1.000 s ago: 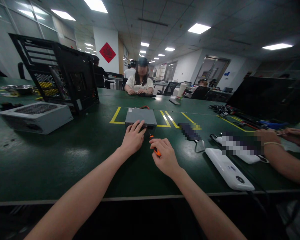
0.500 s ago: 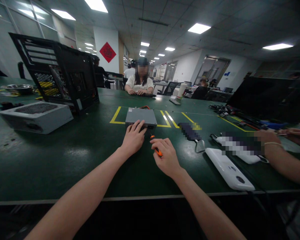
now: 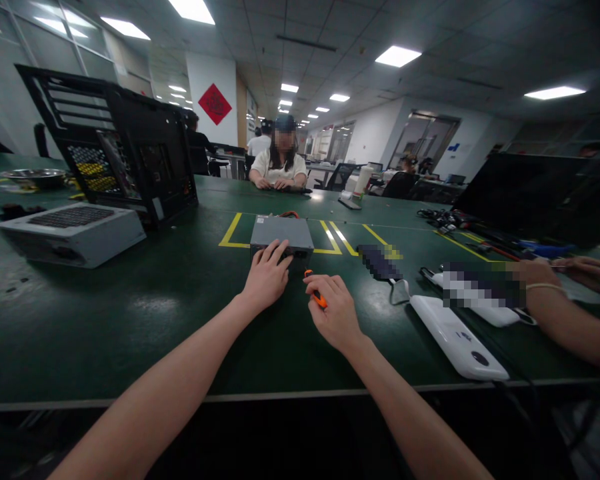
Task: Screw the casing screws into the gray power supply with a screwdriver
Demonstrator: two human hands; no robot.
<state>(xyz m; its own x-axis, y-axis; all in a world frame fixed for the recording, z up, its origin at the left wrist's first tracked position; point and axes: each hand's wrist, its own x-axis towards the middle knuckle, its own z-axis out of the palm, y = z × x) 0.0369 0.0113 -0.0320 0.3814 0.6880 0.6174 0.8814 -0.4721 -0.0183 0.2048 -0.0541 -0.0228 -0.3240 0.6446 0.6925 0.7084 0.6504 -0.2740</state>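
Note:
A grey power supply unit (image 3: 281,232) lies on the green table in front of me. My left hand (image 3: 269,273) rests against its near face, fingers stretched out and spread over the front edge. Part of that face is hidden behind the fingers. In my right hand (image 3: 333,310) is an orange and black screwdriver (image 3: 319,298), held between thumb and fingers. It points up and away towards the unit's near side. The thin shaft is hard to make out, and I cannot tell whether its tip touches the unit.
A black computer case (image 3: 153,147) and a second power supply unit (image 3: 75,233) stand at the left, with a metal bowl (image 3: 34,176) behind. White devices (image 3: 457,337) lie at the right near a co-worker's arm (image 3: 565,313). Another person (image 3: 279,163) sits opposite.
My right hand and the screwdriver have drawn slightly back and right from the power supply unit. My left hand stays on the unit.

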